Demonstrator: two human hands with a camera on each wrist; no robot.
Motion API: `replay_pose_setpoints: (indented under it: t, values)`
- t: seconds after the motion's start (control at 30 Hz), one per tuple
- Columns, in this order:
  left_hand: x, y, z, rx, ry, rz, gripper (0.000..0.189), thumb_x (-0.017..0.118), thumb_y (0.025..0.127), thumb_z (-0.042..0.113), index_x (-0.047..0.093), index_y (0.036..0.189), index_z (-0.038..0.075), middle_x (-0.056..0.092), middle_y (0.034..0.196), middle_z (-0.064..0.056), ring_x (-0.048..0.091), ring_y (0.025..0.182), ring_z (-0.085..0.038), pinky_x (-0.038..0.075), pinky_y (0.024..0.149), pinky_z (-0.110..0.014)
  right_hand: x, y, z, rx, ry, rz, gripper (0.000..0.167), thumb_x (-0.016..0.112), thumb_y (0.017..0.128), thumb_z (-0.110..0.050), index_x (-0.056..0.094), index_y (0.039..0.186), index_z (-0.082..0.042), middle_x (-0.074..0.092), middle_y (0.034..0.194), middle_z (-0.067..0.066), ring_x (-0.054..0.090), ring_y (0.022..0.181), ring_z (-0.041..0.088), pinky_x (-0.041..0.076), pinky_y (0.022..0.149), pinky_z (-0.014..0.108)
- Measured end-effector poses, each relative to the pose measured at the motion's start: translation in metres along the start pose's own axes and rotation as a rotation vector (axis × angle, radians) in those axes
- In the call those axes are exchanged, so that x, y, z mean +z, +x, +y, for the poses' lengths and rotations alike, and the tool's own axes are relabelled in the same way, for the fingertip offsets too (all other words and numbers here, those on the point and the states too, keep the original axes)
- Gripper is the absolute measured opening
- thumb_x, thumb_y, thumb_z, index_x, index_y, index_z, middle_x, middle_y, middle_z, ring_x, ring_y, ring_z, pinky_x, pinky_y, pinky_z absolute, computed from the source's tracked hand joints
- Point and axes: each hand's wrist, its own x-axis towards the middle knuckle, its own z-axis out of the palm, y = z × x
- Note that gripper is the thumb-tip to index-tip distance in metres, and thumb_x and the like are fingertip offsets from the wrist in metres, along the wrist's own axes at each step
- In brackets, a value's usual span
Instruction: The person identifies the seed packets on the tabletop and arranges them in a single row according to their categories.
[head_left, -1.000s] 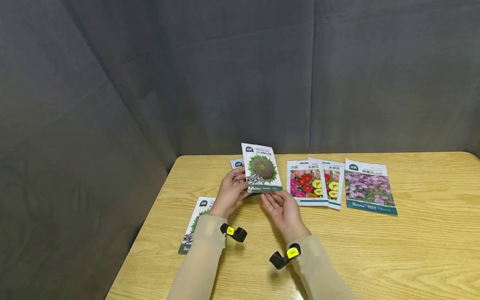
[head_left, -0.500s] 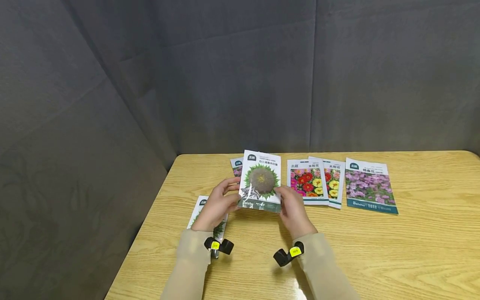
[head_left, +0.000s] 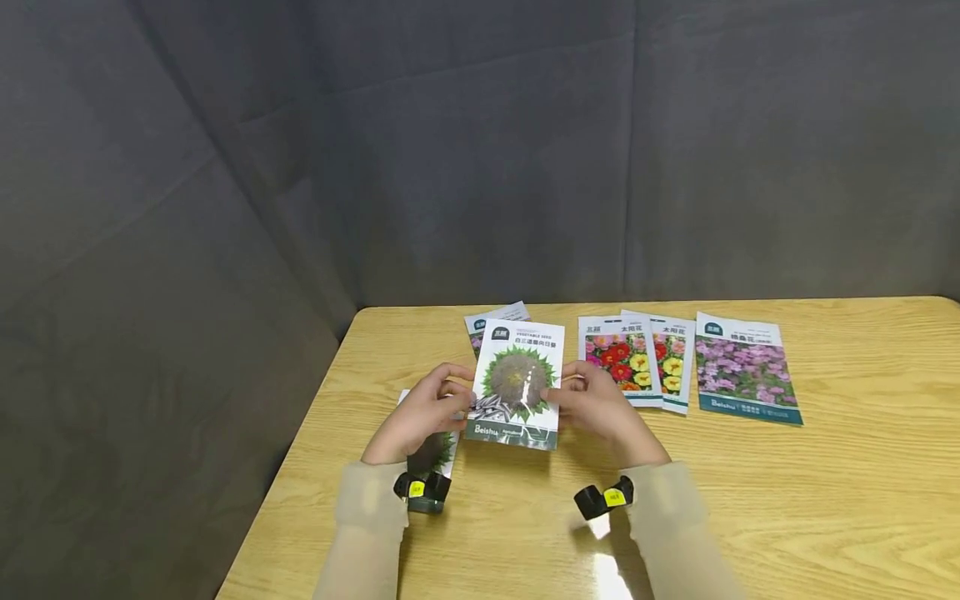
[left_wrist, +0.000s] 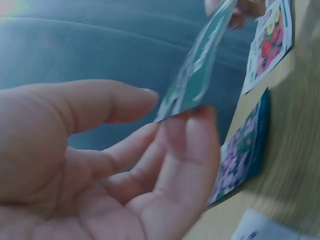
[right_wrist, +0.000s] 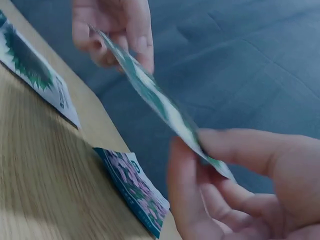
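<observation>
A sunflower seed packet is held up above the table, its printed front facing me in the head view. At its left edge is my left hand, fingers behind the packet and thumb near the front edge. My right hand pinches the right edge, thumb on the front and fingers behind, as the right wrist view also shows. Beneath my left forearm lies another sunflower seed packet, partly covered. A purple-flower seed packet peeks out behind the held one.
To the right, two overlapping red-and-yellow flower seed packets lie on the wooden table. Beside them is a larger purple-flower packet. A dark grey cloth hangs along the back and left.
The sunflower packet has come toward me, away from the purple packet at the back. My right hand has shifted from the packet's bottom edge to its right edge.
</observation>
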Motion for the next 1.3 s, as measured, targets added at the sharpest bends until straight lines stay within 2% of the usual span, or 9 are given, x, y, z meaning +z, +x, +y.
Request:
replay_pose_setpoints:
  t: [0.1, 0.27, 0.37, 0.6, 0.7, 0.83, 1.13, 1.3]
  values:
    - [-0.003, -0.003, 0.002, -0.015, 0.081, -0.008, 0.032, 0.059, 0.102, 0.012, 0.052, 0.131, -0.001, 0.061, 0.104, -0.015, 0.065, 0.086, -0.021, 0.059, 0.083, -0.044, 0.0, -0.002, 0.0, 0.024, -0.067, -0.056, 0.027, 0.072, 0.092, -0.006, 0.048, 0.099, 0.002, 0.051, 0.075, 0.004, 0.064, 0.067, 0.017, 0.062, 0.07, 0.039]
    - [-0.003, -0.005, 0.0, -0.062, 0.157, 0.003, 0.021, 0.059, 0.101, 0.008, 0.056, 0.119, -0.004, 0.061, 0.096, -0.016, 0.064, 0.073, -0.022, 0.06, 0.074, -0.041, 0.007, -0.005, 0.001, 0.091, -0.154, -0.094, 0.023, 0.065, 0.097, -0.009, 0.049, 0.084, 0.0, 0.058, 0.074, 0.012, 0.067, 0.06, 0.019, 0.062, 0.063, 0.036]
    - [-0.004, -0.005, -0.001, -0.087, 0.164, 0.006, 0.013, 0.059, 0.101, 0.005, 0.057, 0.111, -0.003, 0.06, 0.09, -0.014, 0.063, 0.07, -0.021, 0.061, 0.071, -0.04, 0.008, -0.006, 0.001, 0.108, -0.195, -0.119, 0.024, 0.06, 0.101, -0.01, 0.053, 0.082, 0.002, 0.062, 0.072, 0.014, 0.067, 0.056, 0.018, 0.061, 0.06, 0.035]
    - [-0.009, -0.008, -0.003, -0.156, 0.212, -0.044, 0.009, 0.062, 0.1, 0.005, 0.063, 0.096, -0.003, 0.064, 0.078, -0.013, 0.063, 0.063, -0.018, 0.06, 0.066, -0.034, 0.011, -0.01, 0.0, 0.129, -0.28, -0.229, 0.028, 0.059, 0.102, -0.01, 0.055, 0.077, 0.001, 0.066, 0.065, 0.013, 0.067, 0.051, 0.016, 0.06, 0.058, 0.034]
    - [-0.01, -0.008, -0.005, -0.189, 0.272, -0.065, 0.011, 0.064, 0.099, 0.005, 0.065, 0.09, -0.002, 0.066, 0.071, -0.011, 0.063, 0.059, -0.016, 0.058, 0.062, -0.031, 0.015, -0.011, 0.003, 0.152, -0.284, -0.262, 0.027, 0.059, 0.102, -0.009, 0.056, 0.078, 0.002, 0.067, 0.065, 0.013, 0.067, 0.051, 0.017, 0.06, 0.057, 0.033]
    - [-0.009, -0.008, -0.007, -0.198, 0.359, -0.089, 0.016, 0.066, 0.097, 0.005, 0.069, 0.083, -0.001, 0.067, 0.065, -0.008, 0.064, 0.057, -0.015, 0.054, 0.057, -0.026, 0.017, -0.013, 0.007, 0.16, -0.311, -0.296, 0.027, 0.06, 0.101, -0.009, 0.058, 0.077, 0.004, 0.068, 0.064, 0.013, 0.068, 0.05, 0.017, 0.059, 0.055, 0.032]
    - [-0.005, -0.009, -0.011, -0.234, 0.438, -0.114, 0.019, 0.066, 0.095, 0.0, 0.07, 0.076, -0.001, 0.068, 0.061, -0.007, 0.063, 0.052, -0.011, 0.046, 0.05, -0.019, 0.021, -0.015, 0.011, 0.169, -0.349, -0.344, 0.029, 0.057, 0.102, -0.01, 0.065, 0.079, 0.007, 0.069, 0.062, 0.014, 0.065, 0.046, 0.014, 0.059, 0.053, 0.032]
    - [-0.003, -0.011, -0.01, -0.247, 0.479, -0.097, 0.022, 0.067, 0.094, 0.0, 0.07, 0.073, -0.001, 0.067, 0.061, -0.008, 0.064, 0.051, -0.012, 0.047, 0.051, -0.021, 0.025, -0.015, 0.014, 0.148, -0.391, -0.313, 0.031, 0.056, 0.103, -0.012, 0.066, 0.079, 0.005, 0.068, 0.061, 0.014, 0.064, 0.044, 0.014, 0.057, 0.05, 0.031]
